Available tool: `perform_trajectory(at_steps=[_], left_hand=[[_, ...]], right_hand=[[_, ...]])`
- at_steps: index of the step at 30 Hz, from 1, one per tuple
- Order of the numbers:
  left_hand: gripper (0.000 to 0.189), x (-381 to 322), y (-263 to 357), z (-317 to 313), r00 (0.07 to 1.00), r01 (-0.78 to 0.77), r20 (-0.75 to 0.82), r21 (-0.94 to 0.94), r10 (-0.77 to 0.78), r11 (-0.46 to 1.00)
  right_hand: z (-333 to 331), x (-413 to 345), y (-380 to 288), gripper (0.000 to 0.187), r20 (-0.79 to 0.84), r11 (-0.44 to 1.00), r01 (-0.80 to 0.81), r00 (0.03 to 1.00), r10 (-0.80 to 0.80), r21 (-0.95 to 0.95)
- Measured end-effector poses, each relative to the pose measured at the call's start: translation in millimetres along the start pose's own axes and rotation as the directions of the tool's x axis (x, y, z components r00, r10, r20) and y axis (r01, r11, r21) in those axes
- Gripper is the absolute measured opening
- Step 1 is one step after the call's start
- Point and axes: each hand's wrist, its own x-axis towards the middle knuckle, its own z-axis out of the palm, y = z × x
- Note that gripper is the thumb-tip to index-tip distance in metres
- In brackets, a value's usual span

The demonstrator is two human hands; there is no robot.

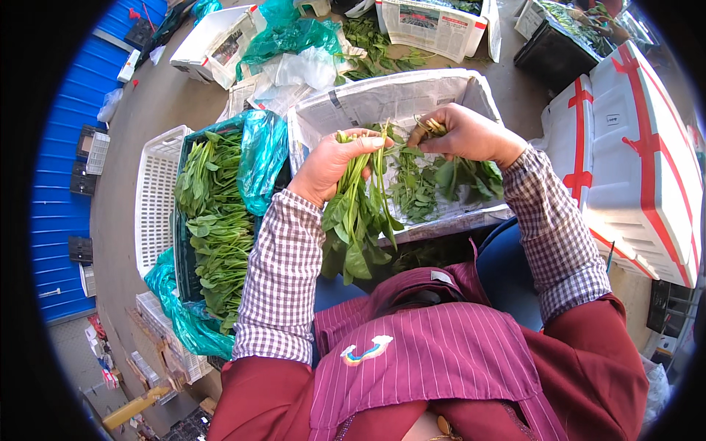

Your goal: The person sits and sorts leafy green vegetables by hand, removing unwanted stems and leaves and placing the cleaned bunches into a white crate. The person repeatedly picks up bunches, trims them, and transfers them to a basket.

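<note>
A bunch of leafy greens [353,220] hangs stems up from my left hand [342,162], whose thumb and fingers close around the stalks. To its right, my right hand [460,135] grips a smaller bunch of greens [469,176] by the stem ends, the leaves drooping below. Both hands are above a box lined with newspaper [380,99], in which loose green sprigs [416,190] lie. On my left stands a dark green crate [182,259], filled with rows of long-stemmed greens [220,237].
Teal plastic film [262,160] drapes over the crate, and a white plastic basket [160,204] sits beside it. White foam boxes with red tape [634,165] stand at right. Farther off are another newspaper-covered box [436,27], a black crate [557,55] and greens on the floor [369,38].
</note>
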Motion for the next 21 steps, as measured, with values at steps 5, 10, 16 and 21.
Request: perform_trajectory(at_steps=[5,10,16,21], left_hand=[[0.023,2.3,-8.6,0.9,0.999,0.019,-0.037,0.067,-0.017,0.998],[0.025,5.4,-12.6,2.4,1.000,0.009,-0.019,0.135,-0.006,0.991],[0.026,-5.4,-5.5,-7.8,0.999,0.004,0.032,0.065,-0.006,0.998],[0.018,-36.1,7.6,-5.4,0.958,-0.151,-0.120,0.563,0.262,0.812]], right_hand=[[21.2,3.7,-7.1,0.024,-0.161,0.966,0.223,0.966,-0.201,0.132],[35.5,16.1,4.4,0.023,-0.268,0.894,0.311,0.876,-0.401,-0.322],[11.4,14.8,5.6,0.040,-0.478,0.995,0.043,0.874,-0.083,-0.094],[1.4,35.6,77.2,0.043,-0.239,0.906,-0.165,0.968,0.073,-0.390]])
